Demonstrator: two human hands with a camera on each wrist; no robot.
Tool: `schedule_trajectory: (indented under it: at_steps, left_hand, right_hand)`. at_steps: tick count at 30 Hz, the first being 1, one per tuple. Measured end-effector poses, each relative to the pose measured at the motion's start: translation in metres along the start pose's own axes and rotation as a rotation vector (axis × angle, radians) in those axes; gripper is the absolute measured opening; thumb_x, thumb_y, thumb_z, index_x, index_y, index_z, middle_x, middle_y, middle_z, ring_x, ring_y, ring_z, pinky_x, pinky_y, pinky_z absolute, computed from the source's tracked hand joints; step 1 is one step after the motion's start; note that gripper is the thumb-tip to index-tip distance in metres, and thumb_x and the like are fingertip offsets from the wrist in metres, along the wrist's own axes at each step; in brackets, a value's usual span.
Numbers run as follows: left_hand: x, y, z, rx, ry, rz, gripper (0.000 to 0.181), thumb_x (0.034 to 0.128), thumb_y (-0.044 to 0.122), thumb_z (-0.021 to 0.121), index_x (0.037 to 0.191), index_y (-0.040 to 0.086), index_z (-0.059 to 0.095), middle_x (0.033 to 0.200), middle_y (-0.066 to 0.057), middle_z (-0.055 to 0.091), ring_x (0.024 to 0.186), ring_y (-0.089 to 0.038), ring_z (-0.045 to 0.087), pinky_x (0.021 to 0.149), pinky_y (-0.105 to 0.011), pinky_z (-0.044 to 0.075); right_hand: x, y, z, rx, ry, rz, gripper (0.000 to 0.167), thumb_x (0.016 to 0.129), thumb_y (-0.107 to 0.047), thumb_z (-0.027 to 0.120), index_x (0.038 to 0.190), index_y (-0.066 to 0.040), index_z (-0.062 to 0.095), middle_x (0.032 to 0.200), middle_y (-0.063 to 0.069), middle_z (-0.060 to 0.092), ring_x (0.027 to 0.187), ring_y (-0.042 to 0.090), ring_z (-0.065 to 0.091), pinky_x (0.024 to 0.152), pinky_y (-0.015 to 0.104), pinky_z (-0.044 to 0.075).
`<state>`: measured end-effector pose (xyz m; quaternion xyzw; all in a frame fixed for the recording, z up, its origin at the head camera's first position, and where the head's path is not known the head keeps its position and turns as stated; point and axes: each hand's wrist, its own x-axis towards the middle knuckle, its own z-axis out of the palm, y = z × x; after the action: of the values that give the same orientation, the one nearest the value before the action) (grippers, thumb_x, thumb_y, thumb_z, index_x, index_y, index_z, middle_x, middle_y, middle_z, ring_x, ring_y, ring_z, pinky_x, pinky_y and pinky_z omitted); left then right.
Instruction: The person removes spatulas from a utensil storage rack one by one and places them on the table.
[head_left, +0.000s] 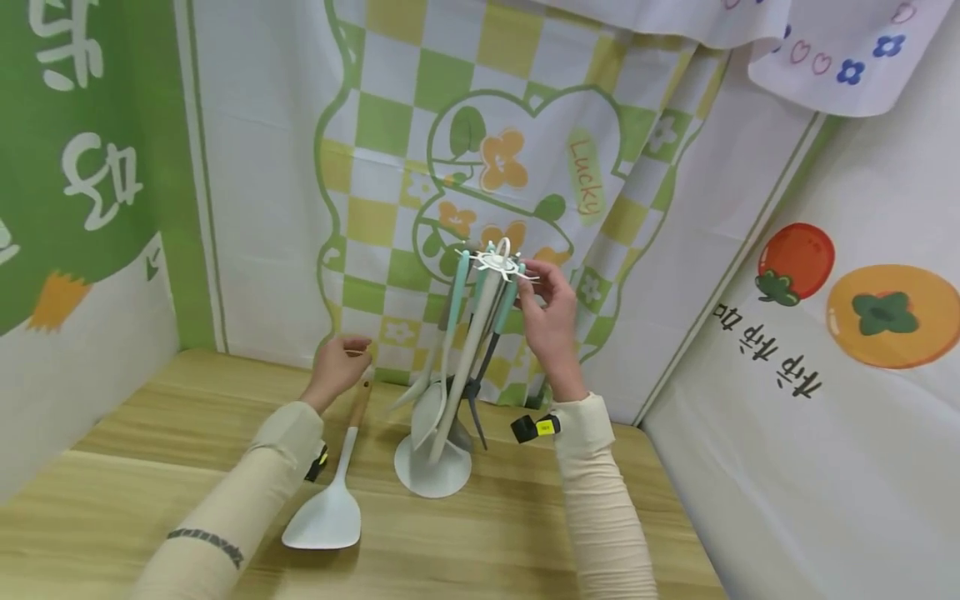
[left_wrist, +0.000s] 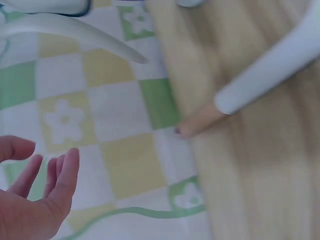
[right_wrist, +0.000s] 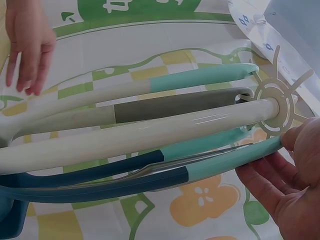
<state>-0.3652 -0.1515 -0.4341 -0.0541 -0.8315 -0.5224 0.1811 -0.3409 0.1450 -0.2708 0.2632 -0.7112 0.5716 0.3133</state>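
Head view: bright, diffuse; soft shadows on desk (head_left: pixel 480 542). Left wrist: dimmer, blurred. Right wrist: dim, sheen along white pole (right_wrist: pixel 200 123).

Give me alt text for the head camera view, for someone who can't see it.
A person's right hand pinches a teal-handled utensil at the top of a white rack hung with kitchen utensils. The empty left hand hovers near a white spatula lying on the wooden table.

Spatula (head_left: pixel 335 500) left of utensil rack (head_left: pixel 432 477), table (head_left: pixel 480 546) beneath, curtain (head_left: pixel 480 75) behind
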Motion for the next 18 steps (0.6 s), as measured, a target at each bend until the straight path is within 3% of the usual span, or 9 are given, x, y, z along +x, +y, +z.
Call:
schedule_trajectory:
  at_steps: [7, 11, 15, 18]
  left_hand:
    - [0.003, 0.04, 0.004, -0.125, 0.064, 0.049, 0.032, 0.0979, 0.006, 0.058, 0.127, -0.004, 0.067, 0.126, -0.024, 0.068, 0.112, -0.039, 0.067, 0.09, -0.047, 0.061]
    - [0.0, 0.066, 0.005, -0.194, 0.096, 0.113, 0.029, 0.0977, 0.005, 0.059, 0.125, -0.002, 0.069, 0.125, -0.022, 0.069, 0.11, -0.035, 0.068, 0.085, -0.034, 0.062]
    - [-0.006, 0.093, 0.003, -0.242, 0.08, 0.162, 0.028, 0.0984, 0.006, 0.061, 0.124, -0.001, 0.07, 0.124, -0.018, 0.07, 0.109, -0.032, 0.068, 0.08, -0.021, 0.06]
    - [-0.012, 0.11, 0.002, -0.272, 0.067, 0.203, 0.026, 0.0984, 0.005, 0.062, 0.122, -0.001, 0.07, 0.123, -0.018, 0.07, 0.109, -0.031, 0.068, 0.082, -0.022, 0.061]
  right_hand:
    - [0.001, -0.001, -0.003, -0.021, 0.002, 0.044, 0.025, 0.1, 0.002, 0.06, 0.124, 0.011, 0.06, 0.113, 0.019, 0.065, 0.09, 0.034, 0.065, 0.073, 0.036, 0.066]
    - [-0.004, -0.016, -0.002, -0.019, -0.025, 0.055, 0.026, 0.1, 0.003, 0.058, 0.124, 0.013, 0.058, 0.111, 0.019, 0.064, 0.092, 0.04, 0.064, 0.071, 0.024, 0.063]
    - [-0.008, -0.036, 0.0, -0.023, -0.032, 0.053, 0.024, 0.1, 0.004, 0.058, 0.122, 0.014, 0.058, 0.108, 0.019, 0.064, 0.091, 0.041, 0.064, 0.071, 0.023, 0.063]
    - [-0.008, -0.037, 0.001, -0.026, -0.031, 0.052, 0.023, 0.1, 0.004, 0.059, 0.12, 0.014, 0.058, 0.108, 0.019, 0.065, 0.09, 0.038, 0.064, 0.073, 0.035, 0.066]
